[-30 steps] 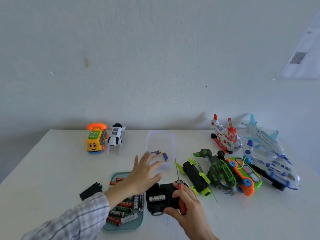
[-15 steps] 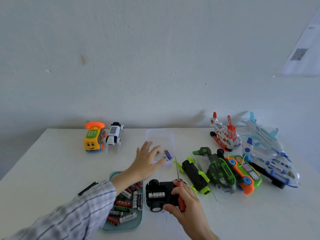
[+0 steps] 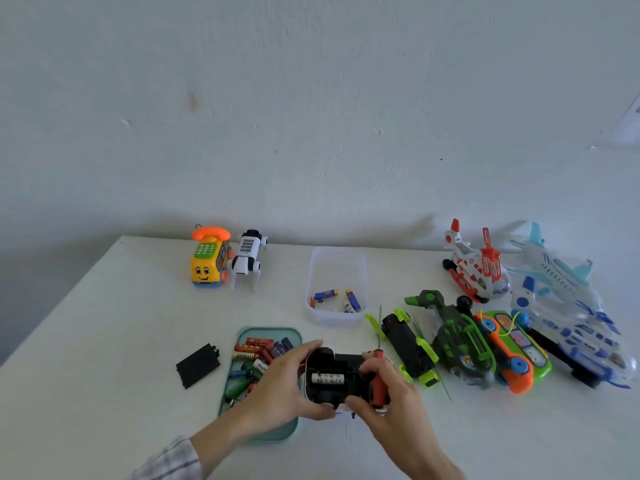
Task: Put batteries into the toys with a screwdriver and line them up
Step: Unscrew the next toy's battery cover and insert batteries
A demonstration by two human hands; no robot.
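A: Hands first. Left hand (image 3: 282, 386) comes in from the lower left, plaid sleeve at the wrist, fingers and thumb curled round the left end of the black toy car (image 3: 334, 379). Right hand (image 3: 388, 403) comes from the lower right, gripping the car's right end.

B: And the screwdriver (image 3: 378, 388)?

A: Red handle tucked in the right hand, pressed between the fingers and the car's side. Shaft poorly seen; a thin line may run up from the handle, not certain.

B: Car's attitude?

A: Upside down, belly to the camera, battery bay uncovered. One white battery (image 3: 327, 378) lies crosswise in it.

B: Containers, taking the car as reference.

A: Teal tray (image 3: 273, 434) just left of the car, partly under the left hand, holding a heap of red, green and purple batteries (image 3: 252, 355). Clear tub (image 3: 337, 261) behind the car, farther up the table, with a few blue-and-yellow batteries at its near end.

B: Anything loose?

A: Flat black cover (image 3: 198, 364) left of the tray. Right of the car, a cluster: black-and-lime toy (image 3: 408, 344), green helicopter (image 3: 453, 337), orange-and-green phone toy (image 3: 516, 348), white-blue plane (image 3: 571, 320), red-white helicopter (image 3: 474, 268).

B: Far side?

A: Yellow phone bus (image 3: 207, 261) and white robot dog (image 3: 247, 259), side by side, behind and left of the car by the wall.
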